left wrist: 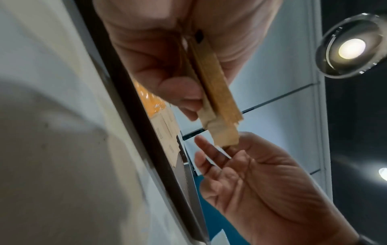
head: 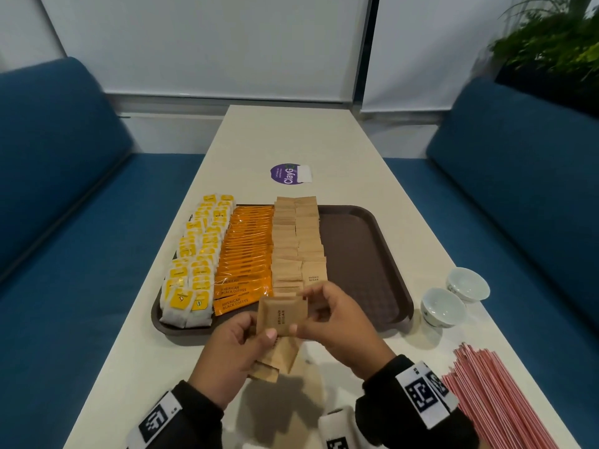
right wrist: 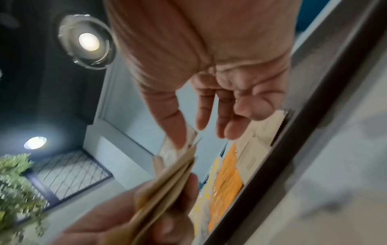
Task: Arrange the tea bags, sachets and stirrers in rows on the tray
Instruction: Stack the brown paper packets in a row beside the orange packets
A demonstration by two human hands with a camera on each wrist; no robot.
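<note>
Hands work a stack of brown sugar sachets [head: 281,322] at the near edge of the brown tray [head: 363,254].

Left hand [head: 236,348] grips the stack; right hand [head: 330,319] pinches the top sachet. Tea bags [head: 194,264], orange coffee sticks [head: 246,254] and sugar fill the tray's left half in rows; its right half lies bare. Two white cups [head: 453,296] and pink stirrers [head: 496,403] sit right on the table [head: 291,137].

Tray [head: 366,241] is set mid-table [head: 324,137]. On it, tea bags [head: 194,260] are lined up at 9 o'clock, coffee sachets [head: 246,251] just beside them, then brown sugar sachets [head: 298,241] toward 3. Two cups [head: 453,299] are parked off the tray at 3 o'clock, stirrers [head: 492,396] piled at 5, a sticker [head: 288,175] stuck at 12.
</note>
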